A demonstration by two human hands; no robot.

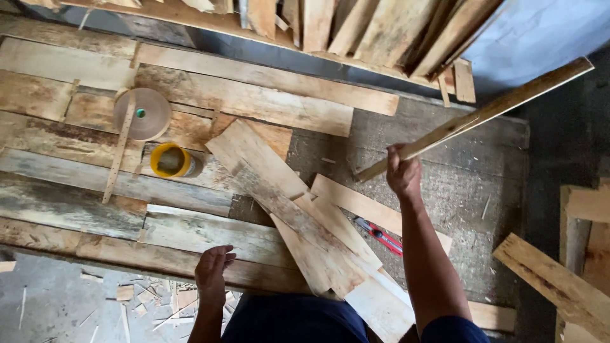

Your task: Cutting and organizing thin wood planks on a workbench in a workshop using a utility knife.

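Note:
My right hand (403, 170) grips a long narrow wooden strip (495, 109) near its lower end; the strip slants up to the right, off the floor. My left hand (211, 272) rests with fingers spread on a weathered plank (190, 235) at the near edge of the board layer. Between the two hands lies a fan of pale loose boards (298, 216). A red utility knife (379, 234) lies on the floor just left of my right forearm.
A yellow-rimmed round tin (170, 160) and a brown tape roll (145, 113) sit on the planks at left, with a thin stick (119, 147) across them. Stacked boards (356, 25) lean at the back, more timber (559, 279) at right, wood chips (146, 298) near my left hand.

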